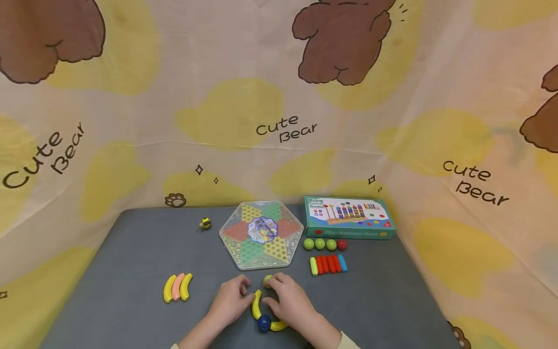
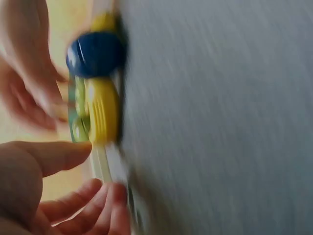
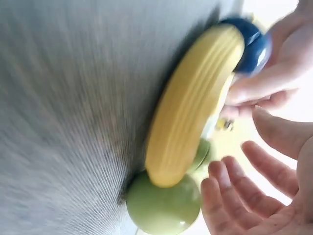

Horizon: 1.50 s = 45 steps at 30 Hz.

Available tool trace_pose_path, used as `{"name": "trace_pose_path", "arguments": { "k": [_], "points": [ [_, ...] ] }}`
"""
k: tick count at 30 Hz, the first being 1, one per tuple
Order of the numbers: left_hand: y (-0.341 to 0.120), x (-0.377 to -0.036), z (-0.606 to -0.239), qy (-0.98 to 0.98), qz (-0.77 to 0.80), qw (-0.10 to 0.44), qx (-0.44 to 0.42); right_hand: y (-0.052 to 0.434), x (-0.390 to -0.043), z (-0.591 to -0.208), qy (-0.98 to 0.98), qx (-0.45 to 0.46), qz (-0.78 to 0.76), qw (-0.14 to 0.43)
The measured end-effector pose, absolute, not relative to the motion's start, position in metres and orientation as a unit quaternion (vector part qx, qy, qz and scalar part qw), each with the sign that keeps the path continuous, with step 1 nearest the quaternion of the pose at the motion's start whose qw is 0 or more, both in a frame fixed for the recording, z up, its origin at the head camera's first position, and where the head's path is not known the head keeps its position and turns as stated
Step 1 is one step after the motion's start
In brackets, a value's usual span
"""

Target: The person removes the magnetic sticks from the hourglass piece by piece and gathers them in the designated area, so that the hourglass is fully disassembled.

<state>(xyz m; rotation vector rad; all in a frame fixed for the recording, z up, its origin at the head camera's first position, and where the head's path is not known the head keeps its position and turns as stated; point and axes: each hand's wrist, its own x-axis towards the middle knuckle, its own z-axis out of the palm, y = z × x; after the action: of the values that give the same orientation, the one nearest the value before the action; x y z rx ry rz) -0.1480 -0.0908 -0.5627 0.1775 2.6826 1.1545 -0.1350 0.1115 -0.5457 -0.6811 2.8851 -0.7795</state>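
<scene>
A dark blue ball (image 1: 264, 323) lies near the front of the table, joined to two yellow curved sticks. One yellow stick (image 1: 256, 305) runs away from it between the hands; the other (image 1: 278, 326) goes right, partly hidden under the right hand. In the right wrist view, a green ball (image 3: 164, 203) sits at the far end of that stick (image 3: 195, 107). My left hand (image 1: 231, 296) has its thumb tip right at the upright stick's far end, fingers loosely bent. My right hand (image 1: 291, 298) arches over, fingers spread, fingertips right at another green ball (image 1: 267, 281).
Three short curved sticks (image 1: 176, 287) lie at left. Behind the hands is a hexagonal star-patterned board (image 1: 261, 235), with a toy bee (image 1: 205, 223) to its left. Rightward stand a game box (image 1: 348, 218), a row of green balls (image 1: 320, 244) with a red ball (image 1: 342, 245), and several short coloured rods (image 1: 328, 264).
</scene>
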Motion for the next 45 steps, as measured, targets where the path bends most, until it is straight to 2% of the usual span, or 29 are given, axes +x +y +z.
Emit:
{"name": "trace_pose_path", "arguments": {
  "k": [3, 7, 11, 20, 23, 26, 32, 39, 45],
  "points": [
    [-0.099, -0.151, -0.563, 0.916, 0.383, 0.088, 0.078, 0.117, -0.122, -0.544, 0.925, -0.244, -0.276, 0.095],
    [-0.098, -0.15, -0.567, 0.891, 0.42, 0.132, 0.111, 0.119, -0.113, -0.545, 0.917, -0.287, -0.243, 0.134],
    [-0.089, -0.148, -0.57, 0.884, 0.43, 0.144, 0.111, 0.116, -0.113, -0.548, 0.921, -0.307, -0.201, 0.132],
    [-0.086, -0.149, -0.569, 0.916, 0.388, 0.09, 0.05, 0.116, -0.116, -0.548, 0.916, -0.302, -0.201, 0.173],
    [-0.093, -0.151, -0.57, 0.916, 0.386, 0.087, 0.073, 0.116, -0.117, -0.548, 0.915, -0.301, -0.205, 0.174],
    [-0.101, -0.152, -0.571, 0.91, 0.381, 0.089, 0.134, 0.116, -0.116, -0.548, 0.914, -0.303, -0.207, 0.17],
    [-0.111, -0.148, -0.574, 0.9, 0.348, 0.117, 0.235, 0.118, -0.116, -0.547, 0.911, -0.309, -0.216, 0.169],
    [-0.114, -0.148, -0.571, 0.91, 0.327, 0.104, 0.235, 0.12, -0.116, -0.545, 0.911, -0.301, -0.221, 0.174],
    [-0.133, -0.156, -0.563, 0.921, 0.327, 0.078, 0.197, 0.121, -0.116, -0.546, 0.912, -0.297, -0.223, 0.176]
  ]
}}
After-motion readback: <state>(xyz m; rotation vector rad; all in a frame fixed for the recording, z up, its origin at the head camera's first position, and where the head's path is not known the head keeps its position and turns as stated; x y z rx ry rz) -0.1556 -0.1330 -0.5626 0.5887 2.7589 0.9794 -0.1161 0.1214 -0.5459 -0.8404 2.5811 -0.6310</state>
